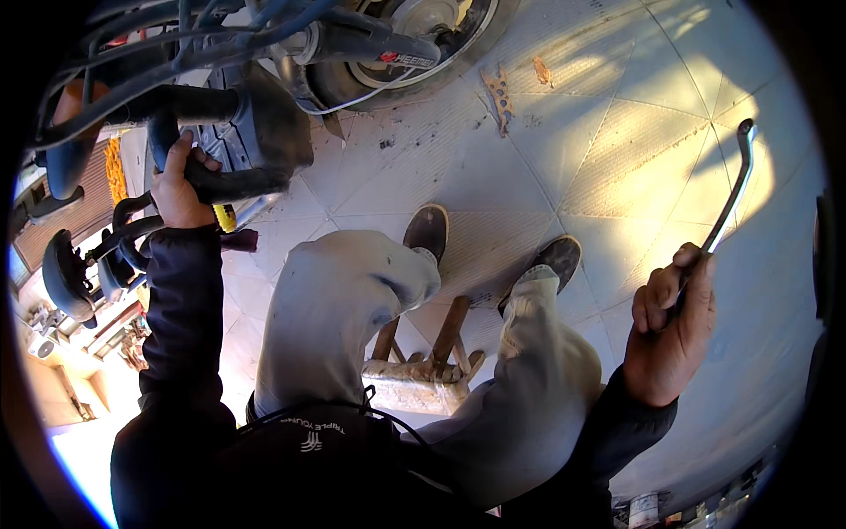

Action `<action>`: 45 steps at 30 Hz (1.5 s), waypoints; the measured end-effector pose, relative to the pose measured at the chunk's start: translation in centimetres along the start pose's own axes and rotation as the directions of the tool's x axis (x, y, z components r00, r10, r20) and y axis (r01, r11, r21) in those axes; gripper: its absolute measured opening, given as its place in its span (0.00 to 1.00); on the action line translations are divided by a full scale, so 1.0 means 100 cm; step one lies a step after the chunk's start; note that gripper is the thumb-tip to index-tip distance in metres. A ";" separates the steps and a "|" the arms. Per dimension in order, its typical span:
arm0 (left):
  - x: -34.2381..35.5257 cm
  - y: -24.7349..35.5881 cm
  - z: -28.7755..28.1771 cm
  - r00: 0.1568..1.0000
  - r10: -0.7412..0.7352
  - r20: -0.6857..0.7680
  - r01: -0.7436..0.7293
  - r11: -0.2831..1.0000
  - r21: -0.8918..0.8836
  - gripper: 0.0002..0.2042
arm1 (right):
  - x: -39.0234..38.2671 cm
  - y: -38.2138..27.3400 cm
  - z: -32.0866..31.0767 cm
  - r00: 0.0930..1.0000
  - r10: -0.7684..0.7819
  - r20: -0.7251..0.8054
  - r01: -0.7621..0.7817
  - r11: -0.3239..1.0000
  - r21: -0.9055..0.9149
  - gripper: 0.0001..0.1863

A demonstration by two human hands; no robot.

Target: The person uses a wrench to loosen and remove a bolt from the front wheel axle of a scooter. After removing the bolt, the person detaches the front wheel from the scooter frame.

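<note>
My right hand (671, 319), out at the right, is closed around the lower end of an offset box-end wrench (736, 196). The wrench is dark with a shiny edge and points up and away, its ring end free in the air. At the left, my left hand (182, 188) is wrapped round a thick black curved tube (236, 183) on a motorcycle, with the thumb on top. What the tube belongs to is not plain. Beside it is a dark engine-side part (264, 119). A small yellow piece (226, 218) shows by my left wrist, partly hidden.
The motorcycle's wheel (423, 44) and fork leg (370, 44) are at the top, with cables (185, 48) above my left hand. A flat perforated metal piece (499, 99) lies on the tiled floor (493, 176). A worn wooden stool (419, 383) stands between my legs.
</note>
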State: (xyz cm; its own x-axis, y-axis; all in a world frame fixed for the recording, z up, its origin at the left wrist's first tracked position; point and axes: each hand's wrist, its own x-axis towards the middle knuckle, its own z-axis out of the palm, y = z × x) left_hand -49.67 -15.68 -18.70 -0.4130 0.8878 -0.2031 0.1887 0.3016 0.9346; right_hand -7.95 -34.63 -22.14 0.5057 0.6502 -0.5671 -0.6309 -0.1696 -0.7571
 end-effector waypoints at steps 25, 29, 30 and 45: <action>0.018 -0.013 -0.007 0.948 0.318 -0.003 -0.306 0.917 0.257 0.19 | -0.046 0.010 0.073 0.916 -0.287 0.279 0.385 0.824 -0.416 0.16; 0.015 -0.018 0.003 0.953 0.303 -0.016 -0.302 0.952 0.036 0.15 | 0.037 0.070 0.057 0.968 0.024 0.248 0.119 0.831 -0.544 0.20; 0.010 -0.017 0.006 0.952 0.307 0.014 -0.307 0.952 0.017 0.15 | 0.059 0.088 0.049 0.961 0.035 0.276 0.124 0.834 -0.537 0.21; 0.006 -0.021 0.010 0.978 0.205 0.023 -0.206 0.977 0.046 0.11 | 0.188 0.264 0.066 0.905 0.334 0.263 -0.241 0.913 -0.330 0.24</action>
State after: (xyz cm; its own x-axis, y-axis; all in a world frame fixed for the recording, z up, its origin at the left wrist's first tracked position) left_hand -49.43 -15.43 -21.03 -0.3449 0.9385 -0.0134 0.3108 0.1277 0.9419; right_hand -18.99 -21.95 -50.66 0.0926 0.7268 -0.6806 -0.5035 -0.5555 -0.6617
